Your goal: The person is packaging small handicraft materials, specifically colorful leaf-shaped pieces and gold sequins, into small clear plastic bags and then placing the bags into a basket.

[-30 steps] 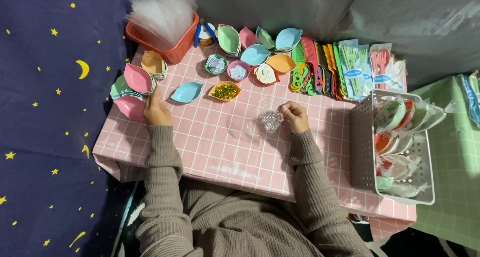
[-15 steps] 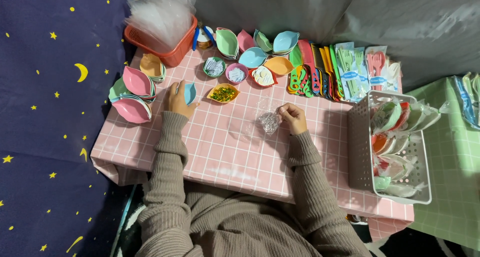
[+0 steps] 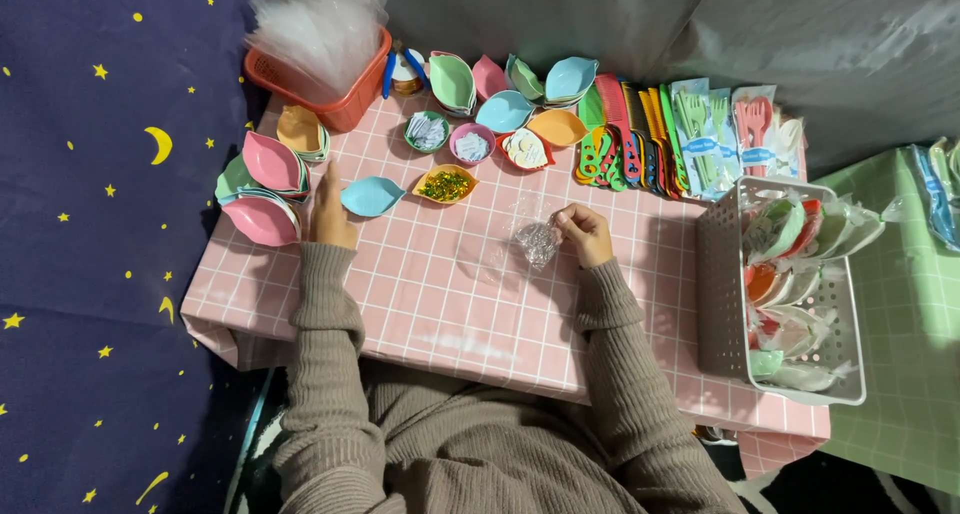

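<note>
Seated person at pink checked worktop [image 3: 440, 304]; left hand [image 3: 330, 214] released, resting flat just left of the blue leaf-shaped dish [image 3: 372, 196]; right hand [image 3: 585, 234] pinching a crumpled clear plastic bag [image 3: 538, 240] near centre; white basket [image 3: 722, 304] at right.

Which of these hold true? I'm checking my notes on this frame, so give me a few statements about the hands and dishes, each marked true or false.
1. The right hand pinches a clear bag. True.
2. The left hand grips the blue dish. False: it lies flat beside the dish, between it and the dish stack; contact cannot be told.
3. The orange dish holds small yellow and green bits. True.
4. The white basket is empty. False: it holds bagged dishes.
5. The red basket sits at the table's near right corner. False: it is at the far left.
</note>
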